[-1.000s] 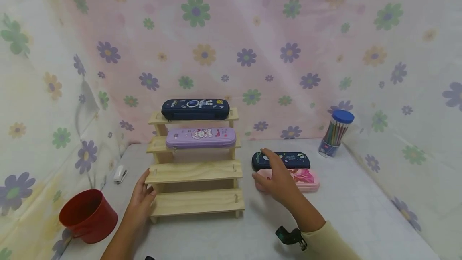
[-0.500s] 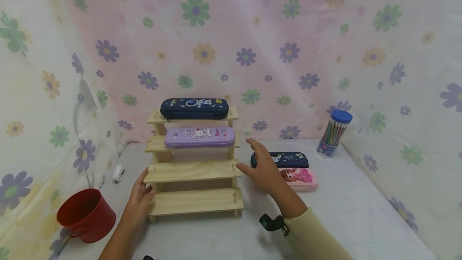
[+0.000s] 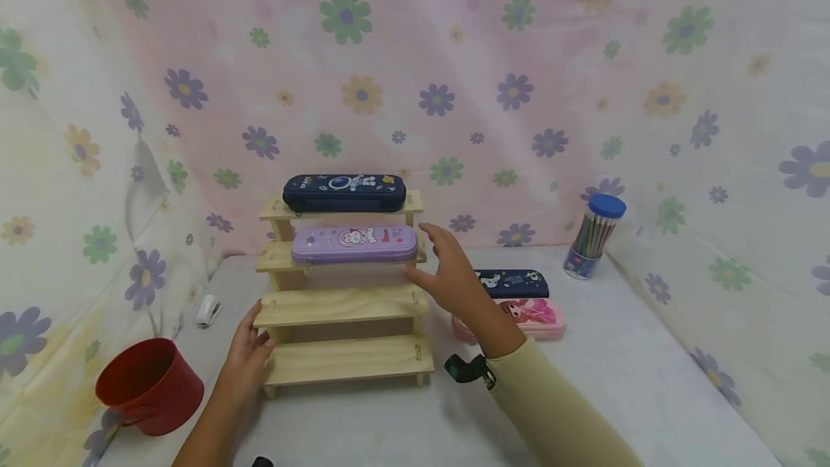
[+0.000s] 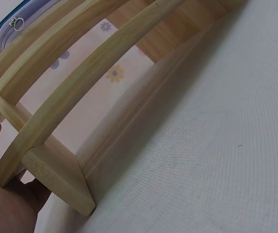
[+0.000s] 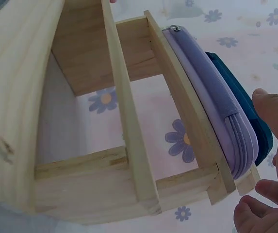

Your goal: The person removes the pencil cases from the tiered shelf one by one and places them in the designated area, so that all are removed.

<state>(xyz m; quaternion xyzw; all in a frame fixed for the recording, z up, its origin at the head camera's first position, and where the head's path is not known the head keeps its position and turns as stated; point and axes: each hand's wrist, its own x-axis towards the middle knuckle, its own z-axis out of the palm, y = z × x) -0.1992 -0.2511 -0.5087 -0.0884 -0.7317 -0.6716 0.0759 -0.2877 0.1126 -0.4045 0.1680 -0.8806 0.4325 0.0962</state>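
A stepped wooden display rack [image 3: 344, 307] stands on the white-covered table. My left hand [image 3: 246, 355] grips its left side, fingers and thumb around the board ends, as the left wrist view also shows. On the second tier from the top lies a purple pencil case [image 3: 353, 243] with a cartoon rabbit. A navy astronaut pencil case [image 3: 344, 193] occupies the top tier. Beside the purple case's right end is my right hand [image 3: 454, 279], thumb and fingers spread apart and holding nothing. In the right wrist view, the fingers [image 5: 269, 189] are just off that end.
To the right, a pink pencil case [image 3: 532, 316] lies in front of another navy pencil case [image 3: 519, 283], both partly behind my right arm. A tub of pencils [image 3: 593, 236] with a blue lid stands farther back. At left are a red pot [image 3: 152, 388] and a white stapler [image 3: 207, 310].
My right hand has moved left and slightly up, from over the pink and navy cases to the purple case's right end. The left hand stays on the rack.
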